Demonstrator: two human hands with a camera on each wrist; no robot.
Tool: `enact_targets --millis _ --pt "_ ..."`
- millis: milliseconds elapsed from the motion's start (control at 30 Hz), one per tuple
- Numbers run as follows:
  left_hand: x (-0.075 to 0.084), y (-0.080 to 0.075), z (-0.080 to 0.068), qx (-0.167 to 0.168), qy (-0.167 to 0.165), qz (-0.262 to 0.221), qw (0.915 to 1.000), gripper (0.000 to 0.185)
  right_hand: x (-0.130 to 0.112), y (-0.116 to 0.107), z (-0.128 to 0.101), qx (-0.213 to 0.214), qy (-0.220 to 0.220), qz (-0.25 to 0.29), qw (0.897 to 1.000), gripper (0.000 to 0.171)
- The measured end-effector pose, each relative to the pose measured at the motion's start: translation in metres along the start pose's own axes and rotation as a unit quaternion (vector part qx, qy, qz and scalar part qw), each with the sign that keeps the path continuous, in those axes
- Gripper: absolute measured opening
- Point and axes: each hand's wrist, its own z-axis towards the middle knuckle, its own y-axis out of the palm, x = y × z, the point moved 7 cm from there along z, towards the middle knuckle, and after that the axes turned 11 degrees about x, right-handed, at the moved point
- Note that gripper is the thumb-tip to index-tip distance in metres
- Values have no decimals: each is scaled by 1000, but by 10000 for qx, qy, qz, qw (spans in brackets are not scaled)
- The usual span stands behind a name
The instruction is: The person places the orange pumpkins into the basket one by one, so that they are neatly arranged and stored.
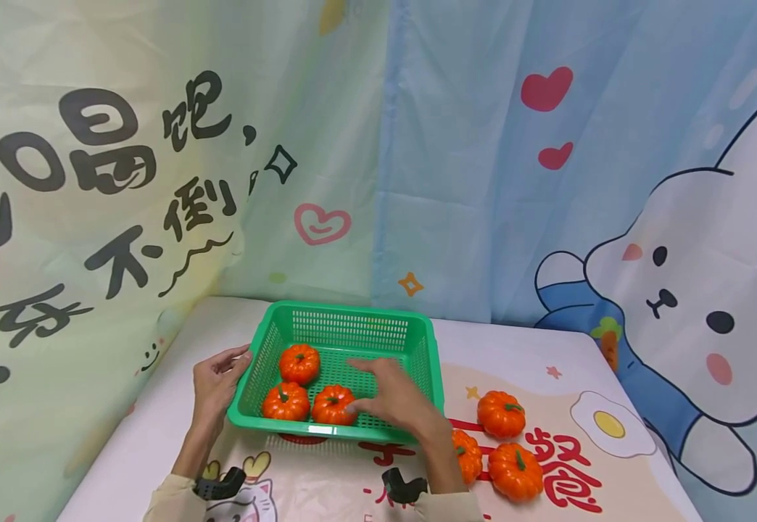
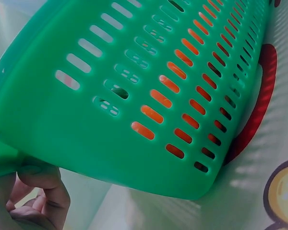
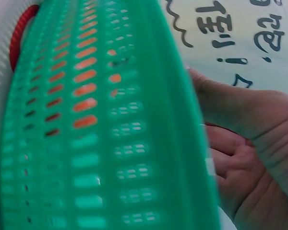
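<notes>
A green plastic basket [image 1: 385, 433] with slotted walls stands on the table, with three small orange pumpkins in its left part: one at the back [image 1: 299, 364], one at front left [image 1: 286, 402] and one at front centre [image 1: 333, 404]. My left hand [image 1: 217, 383] grips the basket's left rim; in the left wrist view its thumb and curled fingers [image 2: 45, 189] pinch the edge. Over the basket's right half reaches my right hand [image 1: 394, 399], thumb and index finger spread wide, the thumb tip close beside the front centre pumpkin. In the right wrist view the basket wall hides its fingertips.
Right of the basket, three more pumpkins lie on the printed tablecloth [image 1: 613, 478]: one farther back [image 1: 501, 415], one nearer [image 1: 515, 472] and one partly behind my right forearm [image 1: 467, 457]. A printed curtain [image 1: 444, 181] hangs behind the table.
</notes>
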Motion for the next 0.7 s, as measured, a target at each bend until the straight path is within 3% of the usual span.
enact_targets --millis 233,700 --pt "-1 0 0 20 15 25 10000 35 3 -27 -10 475 249 259 9982 74" --pt "-1 0 0 71 -39 -18 10000 35 24 -70 -32 1284 712 -456 9881 77"
